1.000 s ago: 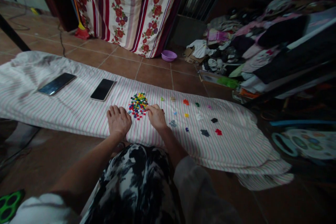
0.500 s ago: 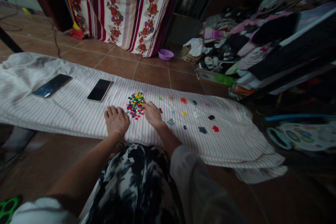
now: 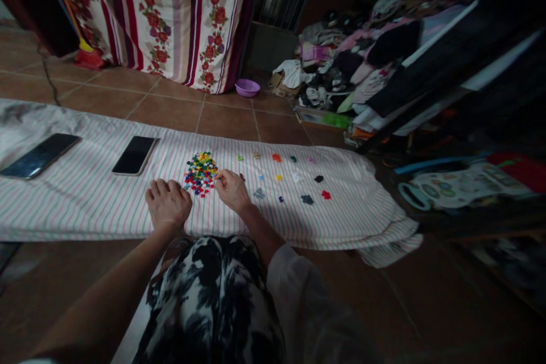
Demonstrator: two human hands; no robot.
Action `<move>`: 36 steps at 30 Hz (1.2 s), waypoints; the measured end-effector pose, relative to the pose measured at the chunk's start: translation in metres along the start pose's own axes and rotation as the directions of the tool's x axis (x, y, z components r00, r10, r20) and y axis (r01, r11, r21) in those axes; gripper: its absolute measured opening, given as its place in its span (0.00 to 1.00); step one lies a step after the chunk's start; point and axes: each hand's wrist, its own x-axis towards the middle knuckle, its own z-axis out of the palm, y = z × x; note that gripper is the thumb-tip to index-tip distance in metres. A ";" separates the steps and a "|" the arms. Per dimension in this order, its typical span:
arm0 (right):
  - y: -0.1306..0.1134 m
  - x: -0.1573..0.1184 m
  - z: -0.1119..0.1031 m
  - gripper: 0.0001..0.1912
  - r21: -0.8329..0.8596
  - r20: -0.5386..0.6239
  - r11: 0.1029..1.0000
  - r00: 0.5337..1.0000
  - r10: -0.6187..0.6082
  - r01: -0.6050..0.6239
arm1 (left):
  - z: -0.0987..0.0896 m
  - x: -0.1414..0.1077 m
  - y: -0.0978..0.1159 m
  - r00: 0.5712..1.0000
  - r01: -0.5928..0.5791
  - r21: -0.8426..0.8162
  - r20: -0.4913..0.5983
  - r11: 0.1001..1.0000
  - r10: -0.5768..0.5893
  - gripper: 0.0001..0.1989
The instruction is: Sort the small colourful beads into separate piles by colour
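We sit at a striped cloth [image 3: 85, 199] laid over the tiled floor, with a pile of small coloured pieces [image 3: 200, 173] right in front of us, between our two hands. Our left hand [image 3: 168, 203] rests palm down on the cloth just beside the pile, fingers loosely curled, holding nothing we can see. Our right hand [image 3: 231, 190] sits at the pile's right edge, fingertips pinched together toward the pieces; we cannot tell whether a piece is actually between them. Further right, little sorted clusters [image 3: 305, 196] lie apart by colour on the same cloth. We judge the pieces light, hard and tiny, likely slippery plastic, so a thumb-and-forefinger pinch on one piece at its sides suits best; the soft cloth gives under them and should stop them skidding. Two phones [image 3: 135, 154] lie well to the left, and a purple bowl [image 3: 247, 87] sits on the floor beyond.
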 end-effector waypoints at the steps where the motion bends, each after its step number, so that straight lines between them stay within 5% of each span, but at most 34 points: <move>1: 0.002 -0.005 -0.003 0.08 0.041 -0.031 0.999 0.999 0.014 -0.013 | 0.000 0.000 0.000 1.000 -0.001 0.004 0.000 1.000 0.001 0.20; 8: 0.041 -0.054 -0.056 0.08 0.231 -0.319 0.959 0.919 0.232 -0.162 | 0.000 -0.001 0.001 1.000 0.009 -0.010 0.008 1.000 -0.009 0.21; 15: 0.121 -0.095 -0.122 0.13 0.020 -0.577 0.929 0.754 0.313 -0.371 | 0.002 -0.001 0.000 1.000 -0.002 0.019 0.001 1.000 0.002 0.22; 21: 0.160 -0.109 -0.144 0.14 -0.202 -0.558 0.874 0.785 0.268 -0.442 | 0.000 -0.001 0.001 1.000 -0.004 0.015 0.009 1.000 0.003 0.22; 36: 0.179 -0.115 -0.141 0.15 -0.127 -0.470 0.914 0.835 0.287 -0.386 | 0.000 -0.001 0.001 0.999 -0.021 -0.047 -0.032 0.999 0.019 0.21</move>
